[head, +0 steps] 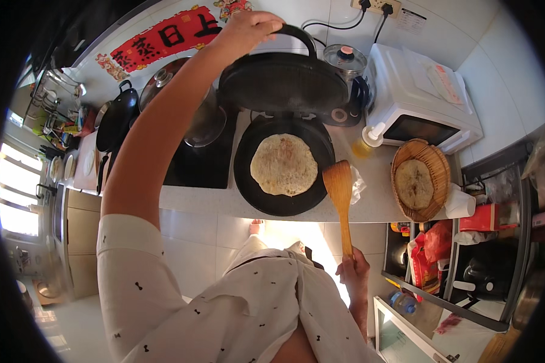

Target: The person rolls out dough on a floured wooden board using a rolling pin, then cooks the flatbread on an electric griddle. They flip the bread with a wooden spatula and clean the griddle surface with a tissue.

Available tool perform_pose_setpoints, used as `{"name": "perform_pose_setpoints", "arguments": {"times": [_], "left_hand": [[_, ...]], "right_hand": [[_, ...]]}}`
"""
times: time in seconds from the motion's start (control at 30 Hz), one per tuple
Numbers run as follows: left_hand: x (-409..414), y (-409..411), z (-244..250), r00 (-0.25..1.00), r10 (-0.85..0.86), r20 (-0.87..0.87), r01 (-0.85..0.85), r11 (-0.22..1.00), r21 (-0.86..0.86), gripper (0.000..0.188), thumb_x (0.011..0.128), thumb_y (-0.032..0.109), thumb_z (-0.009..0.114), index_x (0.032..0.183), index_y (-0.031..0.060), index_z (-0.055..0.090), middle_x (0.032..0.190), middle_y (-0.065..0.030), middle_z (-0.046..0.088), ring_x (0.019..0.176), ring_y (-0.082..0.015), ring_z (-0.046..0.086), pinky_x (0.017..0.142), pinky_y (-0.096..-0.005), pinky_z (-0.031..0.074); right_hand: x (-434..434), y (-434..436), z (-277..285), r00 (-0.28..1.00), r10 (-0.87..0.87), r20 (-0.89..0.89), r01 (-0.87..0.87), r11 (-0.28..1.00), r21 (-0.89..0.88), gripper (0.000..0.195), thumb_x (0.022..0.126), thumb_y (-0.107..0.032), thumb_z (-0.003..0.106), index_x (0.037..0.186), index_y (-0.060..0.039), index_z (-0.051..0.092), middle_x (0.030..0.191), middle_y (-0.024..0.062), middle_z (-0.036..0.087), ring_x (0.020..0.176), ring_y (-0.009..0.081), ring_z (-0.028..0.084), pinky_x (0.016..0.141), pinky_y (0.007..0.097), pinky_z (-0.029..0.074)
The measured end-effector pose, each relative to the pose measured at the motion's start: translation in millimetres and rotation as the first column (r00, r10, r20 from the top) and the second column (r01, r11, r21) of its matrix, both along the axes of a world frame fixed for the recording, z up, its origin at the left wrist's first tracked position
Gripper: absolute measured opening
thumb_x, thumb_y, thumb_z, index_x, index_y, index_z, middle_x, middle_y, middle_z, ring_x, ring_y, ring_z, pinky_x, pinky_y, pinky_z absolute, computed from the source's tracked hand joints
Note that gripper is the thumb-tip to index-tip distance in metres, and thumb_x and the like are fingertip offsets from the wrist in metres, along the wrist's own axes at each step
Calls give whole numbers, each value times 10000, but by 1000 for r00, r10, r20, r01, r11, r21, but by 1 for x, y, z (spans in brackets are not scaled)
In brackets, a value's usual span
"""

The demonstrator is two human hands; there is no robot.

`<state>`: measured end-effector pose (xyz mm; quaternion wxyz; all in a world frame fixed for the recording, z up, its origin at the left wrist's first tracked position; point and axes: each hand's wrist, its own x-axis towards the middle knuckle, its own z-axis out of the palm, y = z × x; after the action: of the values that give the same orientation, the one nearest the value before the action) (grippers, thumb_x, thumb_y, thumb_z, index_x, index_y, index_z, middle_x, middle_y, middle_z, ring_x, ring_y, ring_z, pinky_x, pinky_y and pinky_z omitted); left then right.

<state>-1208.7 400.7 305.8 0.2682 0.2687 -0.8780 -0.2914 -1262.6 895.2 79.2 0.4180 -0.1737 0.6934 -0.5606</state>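
A round, pale flatbread (284, 165) with faint browning lies in the black lower pan of an electric griddle (279, 206). Its black lid (284, 81) is raised on the hinge at the back. Up at the lid's curved handle (305, 38), my left hand (256, 28) has its fingers around the handle's left end. My right hand (355, 270) grips the shaft of a wooden spatula (338, 181), in front of the counter edge. The spatula's flat blade points away from me, just right of the pan's rim, and appears apart from the flatbread.
Right of the griddle stand an oil bottle (367, 141), a white microwave (429, 102) and a wicker basket (441, 181) with another flatbread (414, 183). A glass kettle (345, 59) is behind. Leftward are a lidded pot (206, 120) on a black cooktop (197, 165) and a wok (118, 113).
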Motion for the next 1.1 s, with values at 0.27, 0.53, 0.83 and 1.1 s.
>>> {"name": "perform_pose_setpoints", "arguments": {"times": [0.27,0.53,0.83,1.1], "left_hand": [[-61,-138,-20,994,93,-57,-97,993,-61,311,881,274,604,1107,83,701,834,-42,686,670,-114,594,631,-265,484],[-81,-178,-21,976,57,211,-28,990,-138,494,918,502,491,1151,97,652,991,-73,631,837,-175,563,775,-350,471],[-97,-214,-42,977,-117,178,140,983,-122,678,893,624,464,1169,32,646,989,-137,664,928,-266,607,864,-399,452],[-106,-211,-38,956,-109,274,157,975,-158,724,908,650,378,1227,45,619,1179,-202,631,1111,-347,579,961,-432,411]], "right_hand": [[30,-14,19,996,-84,9,82,986,147,314,951,-111,501,1224,32,558,584,29,556,455,52,488,400,202,373],[60,-28,22,985,-171,7,165,960,225,321,948,-93,505,1240,33,548,596,29,565,466,55,501,401,192,372],[73,-35,23,988,-145,-60,156,959,238,396,927,-229,535,1193,62,580,627,62,609,525,114,583,447,256,446],[78,-40,21,985,-165,-57,174,954,245,294,963,-107,513,1210,49,550,616,40,577,489,75,538,411,215,412]]}}
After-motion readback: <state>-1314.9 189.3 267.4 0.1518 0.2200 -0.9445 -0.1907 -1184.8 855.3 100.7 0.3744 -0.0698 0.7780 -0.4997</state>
